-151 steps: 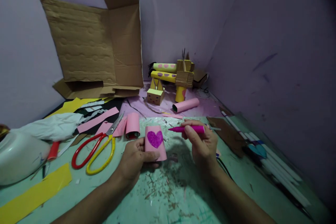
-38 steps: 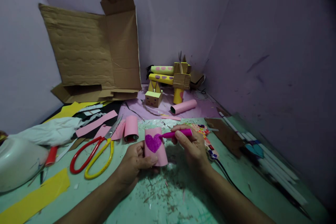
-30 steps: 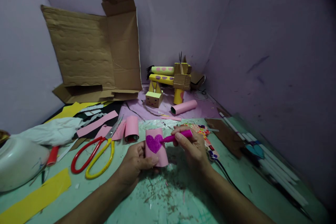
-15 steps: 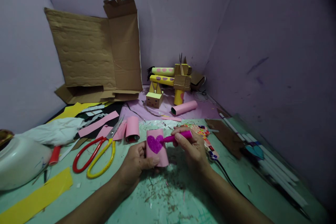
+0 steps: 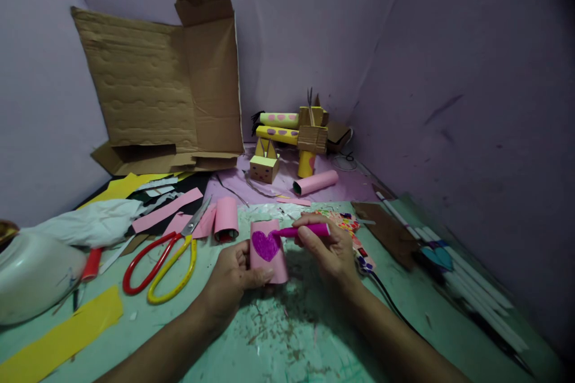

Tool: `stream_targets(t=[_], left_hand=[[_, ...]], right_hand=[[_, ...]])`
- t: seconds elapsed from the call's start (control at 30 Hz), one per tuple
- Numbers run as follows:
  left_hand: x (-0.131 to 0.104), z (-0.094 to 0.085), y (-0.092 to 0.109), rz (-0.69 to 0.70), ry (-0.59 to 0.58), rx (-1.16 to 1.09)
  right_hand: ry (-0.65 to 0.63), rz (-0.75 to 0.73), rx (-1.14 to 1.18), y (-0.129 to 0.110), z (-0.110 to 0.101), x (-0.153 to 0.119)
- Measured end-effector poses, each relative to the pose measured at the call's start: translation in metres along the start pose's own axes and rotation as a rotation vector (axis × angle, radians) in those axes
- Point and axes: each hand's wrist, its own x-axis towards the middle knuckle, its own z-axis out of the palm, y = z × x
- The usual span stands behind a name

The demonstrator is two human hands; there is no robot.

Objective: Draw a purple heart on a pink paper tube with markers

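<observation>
My left hand (image 5: pixel 240 275) is closed around the lower left of a short pink paper-covered tube (image 5: pixel 276 267), thumb across its front. A filled-in purple heart (image 5: pixel 266 246) covers the upper part of the tube's face. Between the fingers and thumb of my right hand (image 5: pixel 330 251) is a magenta marker (image 5: pixel 317 230), lying nearly level. Its tip meets the heart's upper right edge. Just behind stands another short pink tube (image 5: pixel 226 215). Scissors (image 5: pixel 179 251) with one red and one yellow handle lie open to the left of my left hand.
Farther back are a long pink tube (image 5: pixel 315 182), a small cardboard box with pointed ears (image 5: pixel 265 167) and yellow spotted tube figures (image 5: pixel 278 134). Unfolded cardboard (image 5: pixel 148 84) leans on the wall. A corded, patterned glue gun (image 5: pixel 359 245) and white sticks (image 5: pixel 480 287) lie right; a white pot (image 5: pixel 40 275) stands left.
The marker's tip has moved slightly up and left along the heart's upper right edge, and the marker lies more level. The left hand still holds the tube in nearly the same place.
</observation>
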Motion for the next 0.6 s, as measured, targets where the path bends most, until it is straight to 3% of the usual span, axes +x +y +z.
stream_targets(t=[0.2, 0.6], left_hand=[[0.0000, -0.0003, 0.0003, -0.008, -0.007, -0.006], [-0.0029, 0.0017, 0.0048, -0.007, -0.010, 0.001]], right_hand=[[0.025, -0.086, -0.070, 0.0035, -0.0003, -0.0015], [0.019, -0.070, -0.063, 0.0047, -0.0004, -0.0017]])
